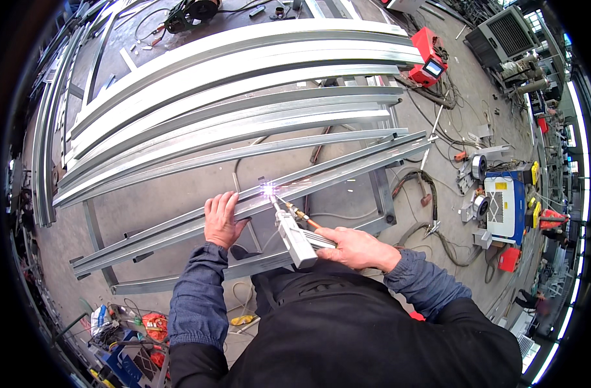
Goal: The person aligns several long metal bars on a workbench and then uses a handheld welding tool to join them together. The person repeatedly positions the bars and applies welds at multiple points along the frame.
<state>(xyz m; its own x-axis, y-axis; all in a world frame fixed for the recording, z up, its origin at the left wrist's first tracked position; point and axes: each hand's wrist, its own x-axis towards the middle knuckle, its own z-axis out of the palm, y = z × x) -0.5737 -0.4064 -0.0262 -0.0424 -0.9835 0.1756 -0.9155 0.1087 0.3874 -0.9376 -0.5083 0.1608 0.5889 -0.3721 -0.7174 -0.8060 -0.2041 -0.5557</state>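
My right hand [357,248] is closed around a welding gun [295,240] with a grey boxy body and a thin nozzle. A brass and orange wire guide [303,216] runs alongside the nozzle. At the nozzle's tip a bright violet-white arc [268,189] glows on a long steel channel [160,235], with a few sparks to its right. Left of the arc, my left hand [222,220] grips the same channel, its fingers over the top; the thumb is partly hidden. The channel lies slantwise across a metal frame [94,226].
Beyond it, several long shiny steel profiles [244,61] lie side by side. A red machine with a screen [429,61] stands at the far right. Cables and hoses [447,242] trail over the floor near a blue-white machine [505,207]. Tools and red bags [155,326] lie lower left.
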